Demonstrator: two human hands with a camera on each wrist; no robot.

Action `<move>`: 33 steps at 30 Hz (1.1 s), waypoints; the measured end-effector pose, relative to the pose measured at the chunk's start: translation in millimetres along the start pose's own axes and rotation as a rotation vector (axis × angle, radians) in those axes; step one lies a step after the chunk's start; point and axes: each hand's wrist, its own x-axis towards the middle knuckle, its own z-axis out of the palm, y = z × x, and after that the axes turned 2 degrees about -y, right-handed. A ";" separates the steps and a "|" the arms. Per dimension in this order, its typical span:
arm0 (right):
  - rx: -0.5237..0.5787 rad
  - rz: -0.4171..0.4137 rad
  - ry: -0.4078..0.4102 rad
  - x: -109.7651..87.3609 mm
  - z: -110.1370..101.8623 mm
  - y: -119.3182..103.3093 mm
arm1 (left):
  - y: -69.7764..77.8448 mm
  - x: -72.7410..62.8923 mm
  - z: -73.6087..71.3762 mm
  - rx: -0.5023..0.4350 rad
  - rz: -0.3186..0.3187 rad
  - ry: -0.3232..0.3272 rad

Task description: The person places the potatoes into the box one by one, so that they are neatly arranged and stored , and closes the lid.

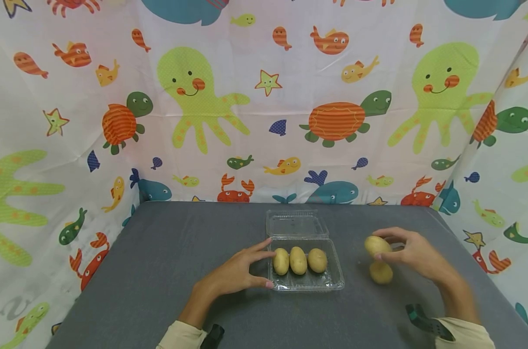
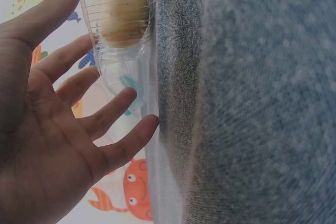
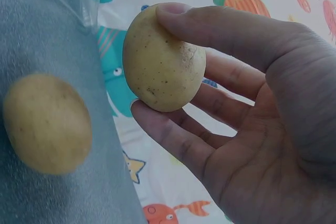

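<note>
A grey bench (image 1: 159, 271) carries an open clear tray (image 1: 329, 283) at centre, three potatoes in a row inside. The left hand (image 1: 239, 271), fingers spread, rests against the tray's left edge. To the tray's right, the right hand (image 1: 414, 254) pinches a potato (image 1: 376, 245), pale yellow and speckled, above the bench; its long axis looks roughly upright. A loose potato (image 1: 380, 272) lies just below it.

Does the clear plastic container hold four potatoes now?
No, the head view shows only three potatoes lying side by side in the clear plastic container.
</note>
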 end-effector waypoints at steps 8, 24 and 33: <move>0.024 -0.015 -0.018 4.8 8.5 -10.0 | 0.1 0.5 -0.1 0.009 0.007 -0.001; 0.063 -0.041 0.013 13.1 30.0 -34.5 | -1.8 -0.8 -0.7 0.009 0.005 0.000; 0.090 -0.076 -0.017 16.6 44.5 -43.8 | -2.6 0.0 -0.2 0.009 0.003 -0.003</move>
